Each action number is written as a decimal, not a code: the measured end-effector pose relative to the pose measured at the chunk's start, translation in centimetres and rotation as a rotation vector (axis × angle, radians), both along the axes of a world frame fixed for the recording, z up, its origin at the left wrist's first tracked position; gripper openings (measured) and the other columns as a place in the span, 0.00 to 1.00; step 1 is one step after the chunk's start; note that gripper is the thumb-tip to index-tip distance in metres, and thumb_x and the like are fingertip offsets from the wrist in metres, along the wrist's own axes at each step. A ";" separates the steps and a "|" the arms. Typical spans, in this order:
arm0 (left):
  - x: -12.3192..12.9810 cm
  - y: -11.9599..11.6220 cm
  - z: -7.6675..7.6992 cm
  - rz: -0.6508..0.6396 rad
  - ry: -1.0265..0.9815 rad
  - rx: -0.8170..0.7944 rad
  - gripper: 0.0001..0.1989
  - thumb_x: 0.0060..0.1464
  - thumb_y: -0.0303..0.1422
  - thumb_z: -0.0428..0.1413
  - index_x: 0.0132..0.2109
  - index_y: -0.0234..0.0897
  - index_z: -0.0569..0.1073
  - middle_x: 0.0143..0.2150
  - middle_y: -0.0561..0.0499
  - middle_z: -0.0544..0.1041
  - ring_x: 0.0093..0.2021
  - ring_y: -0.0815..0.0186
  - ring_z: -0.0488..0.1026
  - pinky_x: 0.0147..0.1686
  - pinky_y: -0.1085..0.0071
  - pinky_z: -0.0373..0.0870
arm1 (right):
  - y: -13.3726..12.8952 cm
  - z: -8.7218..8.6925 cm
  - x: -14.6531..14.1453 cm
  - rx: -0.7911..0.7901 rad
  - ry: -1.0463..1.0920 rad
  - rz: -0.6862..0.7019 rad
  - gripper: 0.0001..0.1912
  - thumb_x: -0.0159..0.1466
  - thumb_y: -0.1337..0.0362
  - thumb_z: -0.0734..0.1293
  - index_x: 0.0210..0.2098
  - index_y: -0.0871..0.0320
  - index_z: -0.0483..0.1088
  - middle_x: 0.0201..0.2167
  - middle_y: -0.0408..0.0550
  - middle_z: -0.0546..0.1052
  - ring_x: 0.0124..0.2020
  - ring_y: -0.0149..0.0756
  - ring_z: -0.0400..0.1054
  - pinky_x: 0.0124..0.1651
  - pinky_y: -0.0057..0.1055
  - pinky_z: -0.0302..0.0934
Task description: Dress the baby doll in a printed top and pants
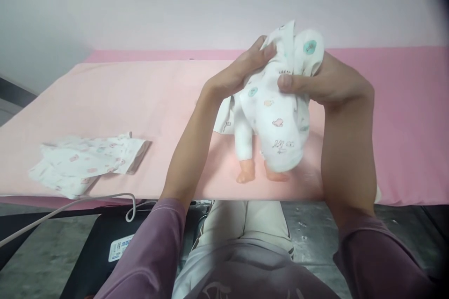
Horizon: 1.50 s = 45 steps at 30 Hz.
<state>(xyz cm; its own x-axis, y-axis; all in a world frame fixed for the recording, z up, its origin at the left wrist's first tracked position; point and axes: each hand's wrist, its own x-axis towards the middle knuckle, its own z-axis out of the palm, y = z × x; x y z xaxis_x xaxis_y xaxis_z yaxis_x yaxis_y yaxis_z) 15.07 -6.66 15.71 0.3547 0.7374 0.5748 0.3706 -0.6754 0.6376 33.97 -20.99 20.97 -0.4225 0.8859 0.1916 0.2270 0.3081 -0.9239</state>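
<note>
A white baby garment (275, 103) with small pink and teal prints hangs bunched between my two hands. My left hand (257, 56) is closed on its upper left side. From the right, my right hand (315, 81) grips it with the thumb across the front and the fingers hidden behind. Below the cloth lies a doll (243, 138), one white-covered leg and two bare feet showing towards me. The garment hides the rest of the doll's body. More white printed cloth (224, 119) shows beside the doll, left of its leg.
Another white printed garment (87, 161) lies folded on the left of the pale pink padded surface (157, 88). A white cable (70, 203) loops along the front edge. Under that edge is a black object (94, 243) with a white label. A pale wall (210, 4) stands behind.
</note>
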 end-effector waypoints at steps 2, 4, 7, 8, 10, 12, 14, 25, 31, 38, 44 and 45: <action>-0.4 -0.4 0.4 -0.103 0.152 -0.093 0.25 0.75 0.49 0.52 0.47 0.27 0.77 0.58 0.46 0.80 0.71 0.46 0.76 0.42 0.59 0.82 | 0.2 0.0 0.4 -0.014 -0.060 0.005 0.32 0.60 0.47 0.85 0.55 0.59 0.80 0.51 0.48 0.86 0.56 0.43 0.81 0.57 0.37 0.77; -1.0 -0.4 0.8 -0.317 0.188 -0.178 0.21 0.76 0.45 0.54 0.46 0.27 0.77 0.55 0.48 0.80 0.66 0.48 0.81 0.43 0.59 0.83 | 0.4 -0.2 0.9 -0.059 -0.103 0.009 0.33 0.55 0.51 0.88 0.55 0.56 0.81 0.51 0.46 0.86 0.58 0.45 0.81 0.57 0.37 0.78; -1.9 -0.1 1.0 -0.555 0.034 -0.250 0.17 0.75 0.45 0.59 0.52 0.33 0.75 0.49 0.53 0.79 0.58 0.55 0.87 0.49 0.59 0.85 | 1.0 -0.5 1.8 -0.139 -0.175 0.107 0.35 0.50 0.53 0.90 0.53 0.53 0.82 0.49 0.43 0.87 0.59 0.48 0.81 0.55 0.36 0.80; -2.1 -0.1 1.0 -0.614 -0.040 -0.265 0.18 0.75 0.47 0.59 0.54 0.35 0.73 0.47 0.54 0.78 0.56 0.57 0.87 0.50 0.59 0.85 | 1.2 -0.7 2.1 -0.135 -0.192 0.158 0.34 0.50 0.52 0.90 0.53 0.53 0.82 0.49 0.43 0.87 0.58 0.49 0.82 0.54 0.35 0.80; -2.3 -0.3 1.1 -0.717 -0.158 -0.330 0.22 0.74 0.52 0.59 0.57 0.37 0.71 0.46 0.52 0.77 0.55 0.59 0.85 0.54 0.60 0.84 | 1.6 -1.2 2.3 -0.061 -0.190 0.228 0.31 0.53 0.51 0.89 0.51 0.54 0.82 0.48 0.44 0.87 0.57 0.49 0.82 0.52 0.34 0.81; -2.4 -0.7 1.3 -0.804 -0.233 -0.434 0.25 0.73 0.56 0.58 0.55 0.36 0.73 0.46 0.48 0.78 0.57 0.56 0.83 0.56 0.59 0.82 | 1.8 -1.6 2.1 0.072 -0.103 0.189 0.28 0.57 0.50 0.87 0.50 0.56 0.81 0.48 0.46 0.86 0.55 0.47 0.82 0.51 0.33 0.80; -2.6 -1.2 1.6 -0.894 -0.244 -0.498 0.29 0.68 0.60 0.61 0.53 0.36 0.75 0.47 0.46 0.79 0.60 0.52 0.82 0.58 0.57 0.81 | 1.7 -1.9 1.4 0.196 0.041 0.057 0.23 0.65 0.49 0.82 0.50 0.58 0.80 0.48 0.47 0.86 0.54 0.44 0.81 0.50 0.32 0.78; -4.8 -4.0 1.4 -0.805 -0.149 -0.389 0.25 0.64 0.54 0.68 0.51 0.37 0.79 0.52 0.46 0.80 0.66 0.44 0.78 0.58 0.54 0.81 | -0.2 -1.5 2.5 0.047 -0.136 0.125 0.32 0.56 0.41 0.85 0.49 0.55 0.80 0.38 0.44 0.82 0.48 0.46 0.81 0.43 0.34 0.79; -5.7 -6.6 -0.1 -0.721 -0.118 -0.373 0.29 0.53 0.54 0.75 0.48 0.35 0.80 0.45 0.44 0.82 0.58 0.45 0.82 0.54 0.55 0.82 | -1.9 -3.4 1.9 0.023 0.009 -0.046 0.31 0.65 0.33 0.76 0.50 0.53 0.80 0.37 0.45 0.80 0.46 0.46 0.80 0.42 0.36 0.78; -6.3 -10.3 -1.1 -0.633 -0.123 -0.427 0.29 0.58 0.60 0.69 0.40 0.36 0.79 0.35 0.47 0.80 0.42 0.57 0.82 0.39 0.67 0.77 | -3.8 -4.0 1.6 -0.051 -0.076 0.070 0.33 0.58 0.35 0.82 0.45 0.56 0.80 0.38 0.49 0.82 0.48 0.51 0.80 0.50 0.44 0.78; -8.6 -17.2 -4.1 -0.470 -0.119 -0.575 0.22 0.51 0.48 0.76 0.40 0.35 0.82 0.35 0.48 0.81 0.39 0.60 0.80 0.39 0.66 0.77 | -8.3 -5.2 -1.2 -0.030 -0.212 -0.114 0.25 0.64 0.45 0.79 0.52 0.56 0.82 0.46 0.52 0.86 0.52 0.52 0.80 0.54 0.45 0.76; -8.9 -18.6 -4.8 -0.409 -0.152 -0.616 0.21 0.53 0.47 0.75 0.44 0.35 0.83 0.41 0.46 0.84 0.43 0.57 0.81 0.44 0.64 0.79 | -9.3 -5.7 -1.9 -0.021 -0.256 -0.156 0.23 0.65 0.48 0.78 0.52 0.56 0.82 0.47 0.52 0.86 0.52 0.51 0.80 0.54 0.45 0.75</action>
<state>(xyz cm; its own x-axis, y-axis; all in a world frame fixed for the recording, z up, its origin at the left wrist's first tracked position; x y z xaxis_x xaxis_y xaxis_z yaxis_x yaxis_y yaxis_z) 6.12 -25.27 10.88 0.6192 0.7676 0.1657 0.0448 -0.2451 0.9685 32.04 -30.27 15.25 -0.3135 0.9464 0.0775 0.4968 0.2331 -0.8360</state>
